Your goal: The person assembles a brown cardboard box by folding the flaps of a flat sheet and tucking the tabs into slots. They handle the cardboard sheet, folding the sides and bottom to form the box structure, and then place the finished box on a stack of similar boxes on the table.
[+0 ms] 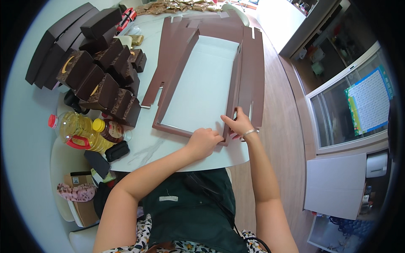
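Observation:
A long shallow cardboard box, brown outside and white within, lies with its walls raised in front of me. My left hand is closed over the near wall, close to the right corner, its fingertips partly hidden by the curled hand. At that same corner my right hand grips the right wall, thumb on the inner side and fingers on the outer. A bracelet circles the right wrist. Beneath and beyond the box lie flat brown cardboard blanks with slots and tabs.
Stacked dark brown boxes fill the table's left side. Nearer stand an oil bottle, a yellow-capped jar and a black case. Small brown packets line the far edge. The white table ends close to my apron.

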